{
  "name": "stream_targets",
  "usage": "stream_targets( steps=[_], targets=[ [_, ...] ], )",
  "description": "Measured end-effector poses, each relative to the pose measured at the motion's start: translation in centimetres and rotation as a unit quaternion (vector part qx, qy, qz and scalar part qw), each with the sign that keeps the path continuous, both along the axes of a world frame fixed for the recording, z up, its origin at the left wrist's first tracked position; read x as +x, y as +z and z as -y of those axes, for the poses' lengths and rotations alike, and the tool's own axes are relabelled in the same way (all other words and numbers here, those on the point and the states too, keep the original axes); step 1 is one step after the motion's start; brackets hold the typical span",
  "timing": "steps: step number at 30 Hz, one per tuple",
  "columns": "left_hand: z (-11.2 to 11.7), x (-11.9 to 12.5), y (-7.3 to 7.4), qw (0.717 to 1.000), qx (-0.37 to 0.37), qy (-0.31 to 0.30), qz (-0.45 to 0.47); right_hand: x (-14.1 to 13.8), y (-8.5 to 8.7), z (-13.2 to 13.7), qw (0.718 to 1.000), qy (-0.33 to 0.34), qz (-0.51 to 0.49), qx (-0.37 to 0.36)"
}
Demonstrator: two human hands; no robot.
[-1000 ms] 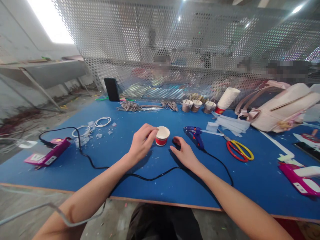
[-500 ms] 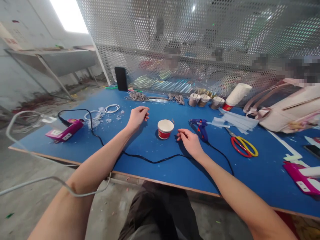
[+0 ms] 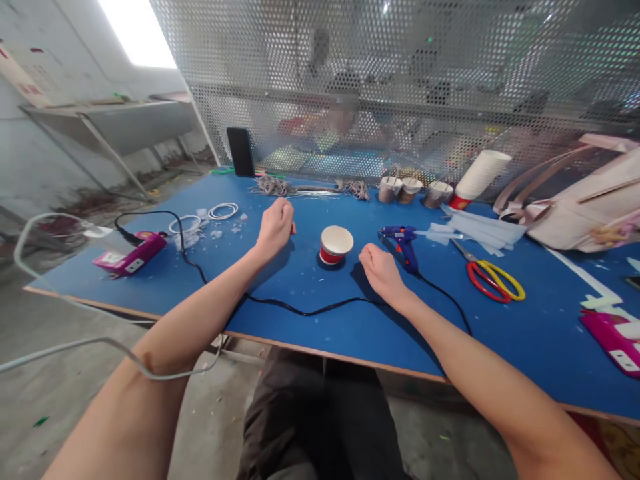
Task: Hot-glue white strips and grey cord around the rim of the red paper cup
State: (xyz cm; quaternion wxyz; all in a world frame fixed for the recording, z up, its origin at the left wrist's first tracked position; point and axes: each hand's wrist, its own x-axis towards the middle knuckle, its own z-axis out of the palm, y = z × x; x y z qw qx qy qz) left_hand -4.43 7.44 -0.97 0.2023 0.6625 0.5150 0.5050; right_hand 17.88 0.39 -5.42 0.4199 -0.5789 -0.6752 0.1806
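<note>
Rising behind everything is a perforated metal screen (image 3: 240, 100), and in front of it we have a wide blue table (image 3: 295, 280). A pale pink backpack (image 3: 590, 200) sits at its far right. On the wall at far left we spot reddish print on a sheet (image 3: 23, 73), too small for us to read. We reach 2 bare forearms over the near edge. Our left hand (image 3: 275, 225) is left of the paper cup (image 3: 336, 250) and slightly beyond it, back upward, fingers curled together; 1.0 s ago it was at the cup's rim. Our right hand (image 3: 383, 270) is near the cup's right side, wrist low, fingers folded in together, where 1.0 s ago they were parted. We cannot tell whether either hand encloses anything small. A leaning cup stack (image 3: 480, 177) shows a red band at its lower end, its marks illegible to us. To the left is a magenta power strip (image 3: 145, 253); to the right, we see scissors (image 3: 481, 262) with red and yellow handles, then a blue glue gun (image 3: 407, 250) nearer our right hand. The cup, red-banded and white-rimmed, stands upright between our 2 hands, apart from both.
</note>
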Motion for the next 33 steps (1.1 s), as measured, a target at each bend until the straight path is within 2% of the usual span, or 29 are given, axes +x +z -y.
stream_targets(
  steps=[6,12,17,19,21,25,29,31,33],
  targets=[
    [-0.2,-0.1,-0.1,1.0,0.009,0.002,-0.02,-0.8,0.0,-0.1,1.0,0.022,-0.015,0.013],
    [-0.6,-0.5,-0.5,1.0,0.012,-0.001,0.011,-0.8,-0.3,-0.2,0.997,0.027,-0.071,0.018],
    [1.0,-0.3,0.3,0.999,0.025,0.009,0.035,-0.9,-0.7,-0.3,0.993,0.014,-0.118,-0.009],
    [2.3,0.3,0.4,0.999,0.034,-0.019,0.013,-0.9,-0.7,-0.2,0.991,0.011,-0.134,-0.026],
    [3.8,1.1,0.3,0.994,0.054,-0.09,-0.033,-0.8,-0.7,-0.2,0.988,0.011,-0.15,-0.044],
    [5.7,2.5,-0.8,0.958,0.129,-0.195,-0.165,-0.9,-0.4,-0.2,0.979,0.019,-0.186,-0.076],
    [5.5,2.9,-2.4,0.928,0.18,-0.221,-0.241,-1.1,0.6,0.6,0.964,0.061,-0.234,-0.113],
    [5.3,2.8,-2.9,0.922,0.185,-0.223,-0.256,-0.7,1.6,1.7,0.949,0.114,-0.257,-0.142],
    [5.1,2.7,-3.0,0.923,0.19,-0.219,-0.254,0.2,3.0,3.1,0.921,0.188,-0.295,-0.171]
  ],
)
